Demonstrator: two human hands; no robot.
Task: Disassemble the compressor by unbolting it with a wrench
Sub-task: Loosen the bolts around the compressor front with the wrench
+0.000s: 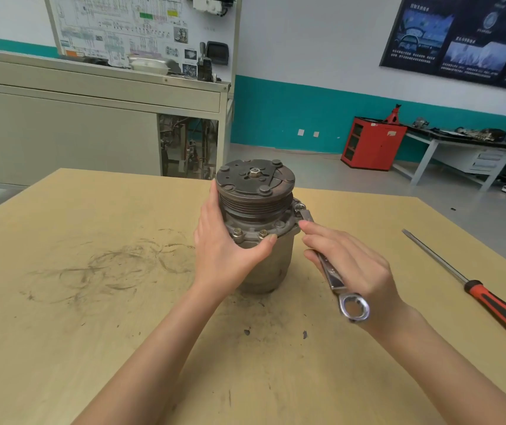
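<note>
Under the right hand (353, 265) runs the wrench (330, 271): its fingers (317, 230) curl loosely round the shank, the forefinger laid straight along it toward the far ring. That ring sits over a flange bolt (300, 207) on the side of the compressor (261, 207) nearest this hand, while the near ring juts free below the wrist.

Just beside it, the left hand (224, 250) grips the compressor, thumb pressed across the front under the flange and the other fingers wrapped behind the pulley grooves. The compressor stands upright on the desk (92, 302), pulley end up, between the two hands.

It looks like cast metal, so heavy and rigid, with nothing to crush. Its grimy skin may be slick, and the round body would likely turn under torque. A bracing hold at the flange edge or the pulley grooves seems surest. Two more bolts (263, 233) show at the front of the flange, close to the left thumb.

Beyond the right hand, well apart, a screwdriver (490, 302) lies on the desk. Far off stands a red cabinet (374, 142); what its shelves hold is too small to tell.
</note>
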